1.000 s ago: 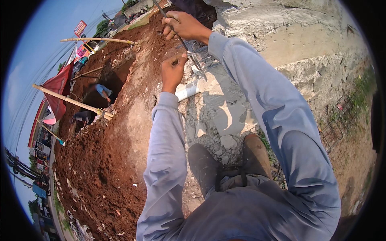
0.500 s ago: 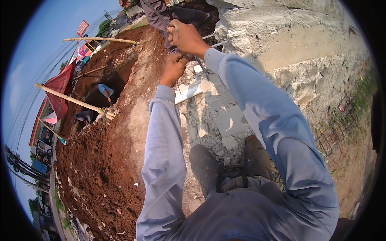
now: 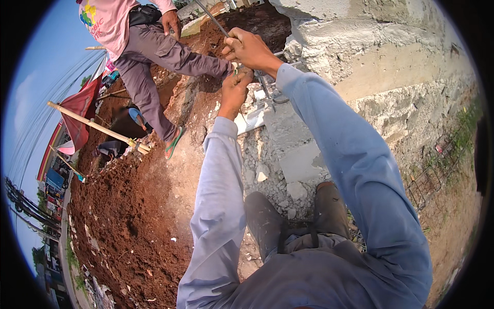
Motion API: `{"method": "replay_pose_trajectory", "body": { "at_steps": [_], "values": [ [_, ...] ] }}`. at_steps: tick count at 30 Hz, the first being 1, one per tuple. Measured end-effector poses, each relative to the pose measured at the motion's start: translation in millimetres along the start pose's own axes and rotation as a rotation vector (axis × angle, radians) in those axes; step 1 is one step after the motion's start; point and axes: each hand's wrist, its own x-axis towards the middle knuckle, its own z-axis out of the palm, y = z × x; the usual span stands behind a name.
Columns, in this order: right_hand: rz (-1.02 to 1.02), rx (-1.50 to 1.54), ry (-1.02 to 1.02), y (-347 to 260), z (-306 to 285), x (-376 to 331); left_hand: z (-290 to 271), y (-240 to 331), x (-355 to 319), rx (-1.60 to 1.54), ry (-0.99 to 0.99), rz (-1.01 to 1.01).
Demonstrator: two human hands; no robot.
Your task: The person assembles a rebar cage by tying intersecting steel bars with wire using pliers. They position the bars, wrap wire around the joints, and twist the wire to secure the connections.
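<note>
My right hand [image 3: 254, 51] is closed round a thin dark metal rod [image 3: 211, 17]. The rod slants from the top of the view down past my fist, toward a bent dark bar end [image 3: 264, 87] above the rubble. Just below and to the left, my left hand [image 3: 235, 93] is closed with its fingertips pressed together, close against the right hand; what it grips is hidden. Under both hands lies a pale, tube-like piece [image 3: 250, 121] among broken concrete [image 3: 303, 162].
A rough concrete block [image 3: 386, 62] stands at right. A person in a pink shirt [image 3: 116, 23] steps along the red soil bank [image 3: 128, 226]. Another person [image 3: 138, 117] is down in a pit beyond a bamboo pole [image 3: 92, 123]. Wire mesh [image 3: 424, 180] lies at right.
The person in grey-purple trousers has come left and nearer, with the pink shirt now in view. Both my hands have shifted slightly right in the picture, still closed and close together.
</note>
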Motion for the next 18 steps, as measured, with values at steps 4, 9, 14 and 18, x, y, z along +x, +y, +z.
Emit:
{"method": "replay_pose_trajectory", "body": {
  "at_steps": [4, 9, 14, 18],
  "values": [
    [-0.090, 0.025, 0.145, 12.1, 8.6, -3.3, 8.1, 12.9, -4.7, -0.018, 0.051, -0.024],
    [-0.074, 0.048, 0.202, 11.5, 9.4, 1.3, 8.9, 19.4, -8.8, -0.068, 0.068, -0.087],
    [-0.057, -0.002, 0.106, 6.5, -8.8, -11.9, 0.7, 14.6, -3.2, 0.183, 0.051, -0.072],
    [-0.088, -0.081, 0.007, 0.2, -16.5, -18.8, -0.9, 14.3, -6.2, 0.292, -0.040, -0.041]
  ]
}}
